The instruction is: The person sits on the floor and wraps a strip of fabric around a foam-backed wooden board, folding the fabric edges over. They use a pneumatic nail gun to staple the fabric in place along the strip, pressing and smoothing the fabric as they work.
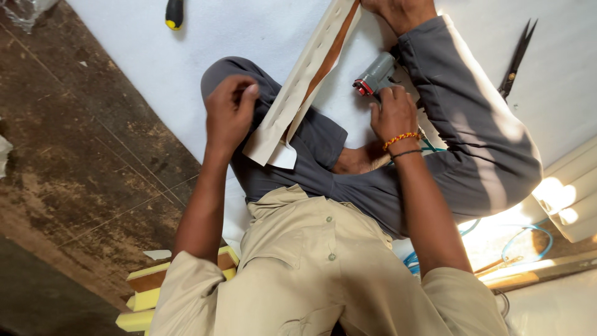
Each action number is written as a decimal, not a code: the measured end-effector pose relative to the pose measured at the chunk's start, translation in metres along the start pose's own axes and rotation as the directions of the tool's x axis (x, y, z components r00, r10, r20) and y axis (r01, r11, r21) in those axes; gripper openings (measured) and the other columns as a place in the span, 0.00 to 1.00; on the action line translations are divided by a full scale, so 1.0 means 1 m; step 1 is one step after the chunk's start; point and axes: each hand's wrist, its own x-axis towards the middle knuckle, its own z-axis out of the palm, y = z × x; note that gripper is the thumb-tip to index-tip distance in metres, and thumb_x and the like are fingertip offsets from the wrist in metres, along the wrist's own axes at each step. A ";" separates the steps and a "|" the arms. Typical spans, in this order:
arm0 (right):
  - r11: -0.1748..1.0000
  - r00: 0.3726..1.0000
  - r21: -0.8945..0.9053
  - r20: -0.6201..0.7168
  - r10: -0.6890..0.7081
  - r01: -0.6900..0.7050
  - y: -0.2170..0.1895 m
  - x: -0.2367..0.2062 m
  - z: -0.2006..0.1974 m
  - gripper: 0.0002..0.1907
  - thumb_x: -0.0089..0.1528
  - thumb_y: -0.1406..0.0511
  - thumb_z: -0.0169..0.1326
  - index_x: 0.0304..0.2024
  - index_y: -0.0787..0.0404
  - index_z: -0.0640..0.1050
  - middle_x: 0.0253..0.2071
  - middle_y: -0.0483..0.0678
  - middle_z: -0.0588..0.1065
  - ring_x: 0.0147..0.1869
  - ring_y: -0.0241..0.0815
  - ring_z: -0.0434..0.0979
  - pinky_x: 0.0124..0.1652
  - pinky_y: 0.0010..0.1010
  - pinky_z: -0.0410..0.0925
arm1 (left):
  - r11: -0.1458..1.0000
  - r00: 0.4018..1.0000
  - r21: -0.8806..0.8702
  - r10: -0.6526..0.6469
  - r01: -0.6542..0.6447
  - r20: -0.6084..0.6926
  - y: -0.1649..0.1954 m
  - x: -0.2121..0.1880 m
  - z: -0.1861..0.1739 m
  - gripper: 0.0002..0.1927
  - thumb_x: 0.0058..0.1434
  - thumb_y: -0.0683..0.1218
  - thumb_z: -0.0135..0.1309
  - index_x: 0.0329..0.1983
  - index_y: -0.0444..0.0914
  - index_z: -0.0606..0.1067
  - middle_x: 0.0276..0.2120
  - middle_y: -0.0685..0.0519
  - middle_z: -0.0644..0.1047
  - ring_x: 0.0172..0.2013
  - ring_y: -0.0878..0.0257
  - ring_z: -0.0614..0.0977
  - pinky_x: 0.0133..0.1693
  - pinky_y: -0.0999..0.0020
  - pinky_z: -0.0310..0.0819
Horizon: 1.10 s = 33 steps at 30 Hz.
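Note:
I sit cross-legged in grey trousers on a white sheet (155, 56). A long cream strip with a brown wooden backing (303, 81) lies slanted across my left knee. Its far end reaches my foot (401, 11) at the top edge. My left hand (229, 113) is curled at the strip's near end, fingers pressed on its edge. My right hand (393, 115), with a beaded band on the wrist, grips a grey staple gun with a red nose (375, 76). The nose is a short way right of the strip.
Black scissors (516, 57) lie on the sheet at upper right. A yellow-and-black tool handle (175, 14) lies at the top. Yellow foam blocks (146, 298) sit by my left elbow. A blue hose (528, 244), a wooden stick (538, 274) and cream panels (572, 193) lie at right. Worn dark floor (74, 162) runs along the left.

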 end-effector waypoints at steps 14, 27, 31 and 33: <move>-0.295 0.761 0.806 0.587 0.276 -0.514 -0.084 0.087 0.072 0.22 0.70 0.56 0.52 0.58 0.66 0.70 0.45 0.53 0.76 0.41 0.42 0.80 0.37 0.33 0.75 | 0.945 0.856 0.310 -0.244 0.105 0.456 -0.028 0.079 0.102 0.24 0.65 0.53 0.57 0.58 0.32 0.72 0.44 0.36 0.81 0.47 0.43 0.82 0.49 0.52 0.74; -0.584 0.851 0.678 0.523 -0.042 -0.445 -0.090 0.092 0.020 0.28 0.65 0.60 0.56 0.64 0.62 0.63 0.52 0.52 0.75 0.53 0.48 0.80 0.51 0.47 0.76 | 0.988 0.868 -0.084 -0.072 0.129 0.491 0.013 0.052 0.068 0.35 0.63 0.47 0.56 0.72 0.37 0.61 0.60 0.43 0.75 0.61 0.54 0.76 0.60 0.61 0.68; -0.288 0.967 0.925 0.254 -0.020 -0.249 -0.114 0.097 -0.032 0.35 0.63 0.59 0.61 0.66 0.60 0.62 0.54 0.48 0.74 0.54 0.43 0.79 0.51 0.40 0.75 | 0.886 0.920 -0.455 0.107 0.084 0.376 0.047 0.023 0.036 0.38 0.64 0.47 0.57 0.74 0.38 0.55 0.65 0.44 0.69 0.64 0.54 0.72 0.60 0.58 0.70; -0.082 0.994 0.991 0.099 -0.035 -0.102 -0.129 0.103 -0.065 0.35 0.63 0.58 0.64 0.67 0.61 0.64 0.53 0.47 0.74 0.55 0.41 0.78 0.52 0.37 0.74 | 0.858 0.924 -0.513 0.204 -0.009 0.325 0.069 0.010 0.030 0.38 0.67 0.48 0.56 0.76 0.39 0.53 0.66 0.42 0.68 0.64 0.54 0.70 0.61 0.59 0.67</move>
